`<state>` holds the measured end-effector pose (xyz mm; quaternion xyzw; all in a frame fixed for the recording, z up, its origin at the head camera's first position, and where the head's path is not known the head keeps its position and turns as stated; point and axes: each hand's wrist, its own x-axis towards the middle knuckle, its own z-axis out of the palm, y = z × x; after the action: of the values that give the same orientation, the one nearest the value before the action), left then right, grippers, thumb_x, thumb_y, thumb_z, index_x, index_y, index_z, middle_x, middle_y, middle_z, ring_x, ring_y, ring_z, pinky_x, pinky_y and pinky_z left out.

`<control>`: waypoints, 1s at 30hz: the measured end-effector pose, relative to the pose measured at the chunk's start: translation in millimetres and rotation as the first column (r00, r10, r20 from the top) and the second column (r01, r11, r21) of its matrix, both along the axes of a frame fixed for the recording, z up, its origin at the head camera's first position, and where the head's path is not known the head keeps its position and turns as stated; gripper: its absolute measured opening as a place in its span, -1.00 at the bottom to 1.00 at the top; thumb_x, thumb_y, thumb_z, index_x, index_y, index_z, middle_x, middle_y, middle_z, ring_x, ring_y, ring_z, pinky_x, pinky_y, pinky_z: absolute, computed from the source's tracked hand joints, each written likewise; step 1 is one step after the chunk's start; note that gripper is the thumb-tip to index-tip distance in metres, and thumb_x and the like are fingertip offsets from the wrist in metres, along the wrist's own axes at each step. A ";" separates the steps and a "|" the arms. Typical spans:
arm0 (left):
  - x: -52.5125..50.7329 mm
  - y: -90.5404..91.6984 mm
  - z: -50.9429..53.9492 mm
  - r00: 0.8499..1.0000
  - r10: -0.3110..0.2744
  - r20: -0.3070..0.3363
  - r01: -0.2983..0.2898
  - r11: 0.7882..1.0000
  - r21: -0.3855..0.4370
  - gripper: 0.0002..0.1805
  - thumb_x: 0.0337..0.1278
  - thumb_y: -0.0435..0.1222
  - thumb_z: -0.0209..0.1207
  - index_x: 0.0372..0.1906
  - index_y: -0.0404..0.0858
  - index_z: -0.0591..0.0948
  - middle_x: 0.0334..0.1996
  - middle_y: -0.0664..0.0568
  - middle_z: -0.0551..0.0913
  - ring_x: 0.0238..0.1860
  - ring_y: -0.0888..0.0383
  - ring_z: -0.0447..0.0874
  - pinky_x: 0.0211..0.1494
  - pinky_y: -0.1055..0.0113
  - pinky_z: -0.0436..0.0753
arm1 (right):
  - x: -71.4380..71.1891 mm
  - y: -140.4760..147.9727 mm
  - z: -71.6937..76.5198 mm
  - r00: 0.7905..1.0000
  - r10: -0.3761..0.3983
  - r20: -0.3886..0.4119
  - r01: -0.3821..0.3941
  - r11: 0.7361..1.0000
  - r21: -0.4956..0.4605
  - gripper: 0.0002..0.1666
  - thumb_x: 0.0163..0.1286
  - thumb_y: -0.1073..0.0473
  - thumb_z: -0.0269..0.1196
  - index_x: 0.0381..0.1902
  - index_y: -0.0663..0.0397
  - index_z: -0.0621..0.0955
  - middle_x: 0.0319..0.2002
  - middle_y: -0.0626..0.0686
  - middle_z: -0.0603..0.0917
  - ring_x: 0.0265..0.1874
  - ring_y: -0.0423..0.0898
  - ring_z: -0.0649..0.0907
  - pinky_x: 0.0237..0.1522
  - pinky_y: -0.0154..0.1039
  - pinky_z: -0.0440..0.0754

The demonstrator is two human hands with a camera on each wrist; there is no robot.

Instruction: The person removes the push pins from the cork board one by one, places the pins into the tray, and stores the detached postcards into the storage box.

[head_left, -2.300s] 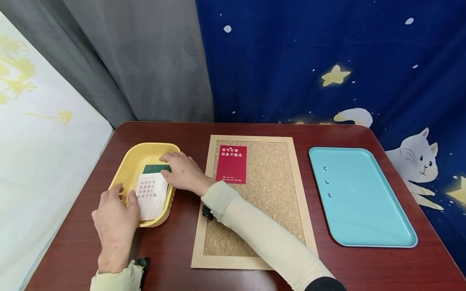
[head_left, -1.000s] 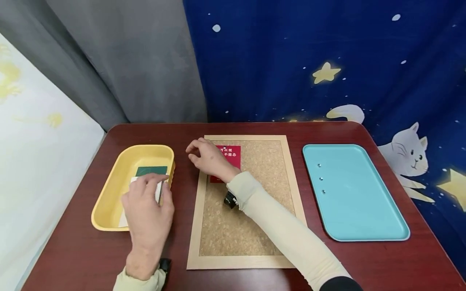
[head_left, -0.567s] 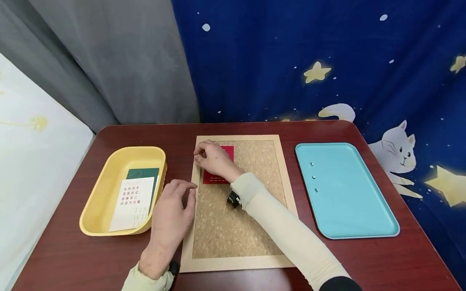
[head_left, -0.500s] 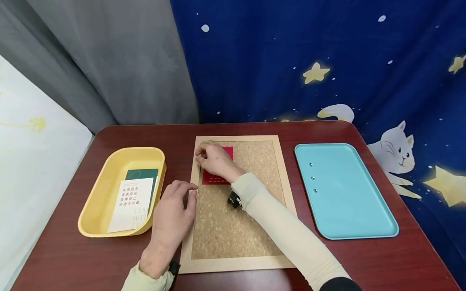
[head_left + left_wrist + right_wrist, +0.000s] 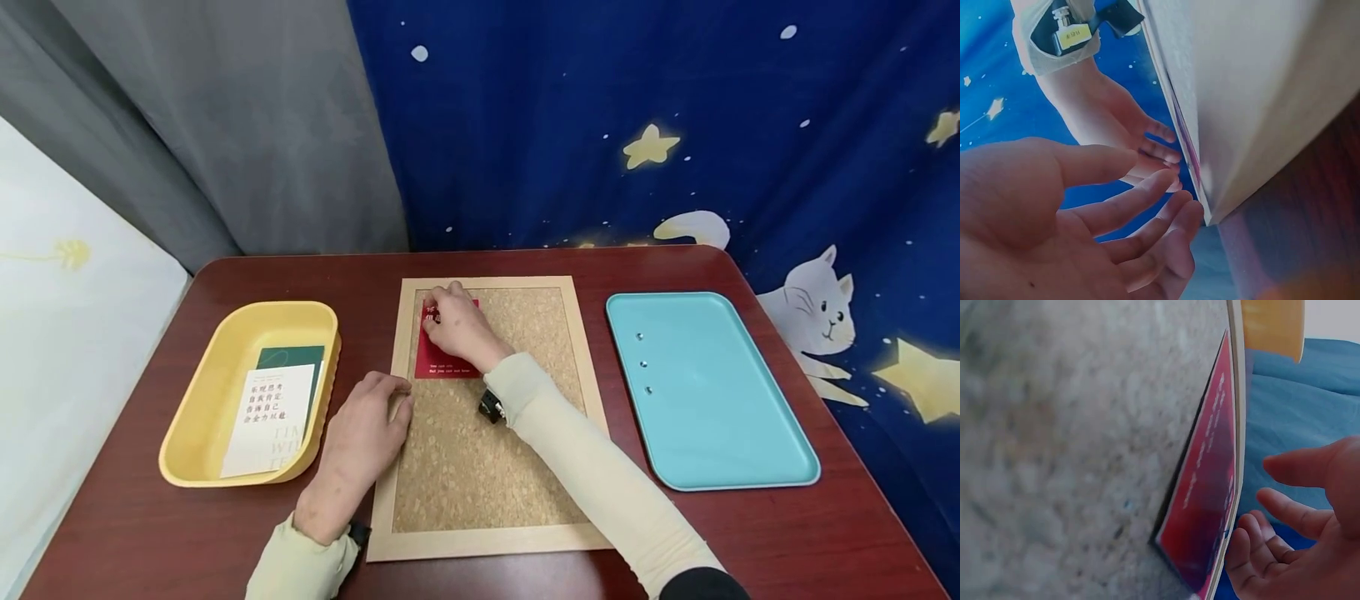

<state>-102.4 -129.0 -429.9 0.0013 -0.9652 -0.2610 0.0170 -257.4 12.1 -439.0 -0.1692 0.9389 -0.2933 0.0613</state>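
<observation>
Over the upper part of a red card (image 5: 447,360) hovers my right hand (image 5: 462,330), its thumb and fingers apart with nothing between them. White writing shows on the card, which lies at the top left of a wood-framed cork board (image 5: 495,458). Whether the fingertips touch it I cannot tell; the hand hides part of its top. At the board's left frame is my left hand (image 5: 367,429), fingers loosely bent and holding nothing. In the left wrist view, that hand's fingertips (image 5: 1163,178) are close to the board's edge.
Left of the board stands a yellow basket (image 5: 197,400) with a white printed card (image 5: 270,425) on top of a green card (image 5: 288,357). To the right lies a light blue tray (image 5: 720,400) bearing 3 small shiny pins (image 5: 642,363). Curtains hang behind the dark red table (image 5: 525,575).
Both hands have left the yellow basket: the right moved over the red card, the left to the board's left frame. Lately the right hand shifted slightly right. The head view has turned somewhat.
</observation>
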 end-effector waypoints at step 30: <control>-28.0 1.3 -18.7 0.994 -0.106 -0.017 0.104 0.990 -0.091 -0.54 0.38 -0.16 0.31 0.33 -0.09 0.66 -0.09 -0.11 0.43 -0.21 0.05 0.44 -0.35 0.27 0.53 | -10.4 7.9 -5.7 0.998 0.047 -0.049 -0.040 0.989 0.144 -0.66 0.52 0.13 0.28 0.15 0.16 0.61 0.08 0.16 0.56 0.11 0.06 0.57 0.20 -0.08 0.61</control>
<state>-130.5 -127.8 -448.6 -0.0532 -0.9745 -0.2177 0.0140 -267.8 19.9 -444.8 -0.1925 0.9549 -0.2192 0.0552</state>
